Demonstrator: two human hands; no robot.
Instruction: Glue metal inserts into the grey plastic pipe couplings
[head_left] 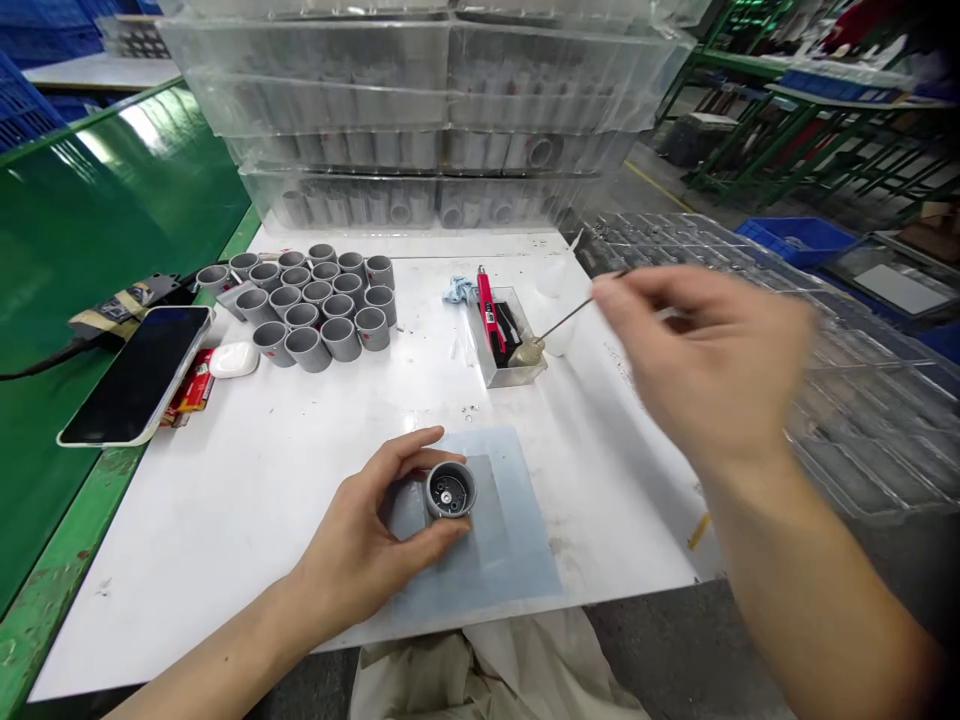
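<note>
My left hand [375,525] is wrapped round a grey plastic cylinder [451,490], standing upright on a pale blue sheet [525,540]. Inside its open top a dark disc with a bright centre shows. My right hand [705,350], raised at the right, pinches a thin dark metal rod [566,318] between thumb and fingers. The rod's far tip touches a yellowish lump [528,352] at the front corner of a small clear box [517,377]. A red pen-like tool [490,312] with black parts lies in that box.
Several grey cylinders [343,340] stand grouped at the left back. A phone [139,375], a white case [234,359] and a black taped device [124,308] lie left of them. Stacked clear trays [337,80] rise behind; more clear trays [862,400] are at the right.
</note>
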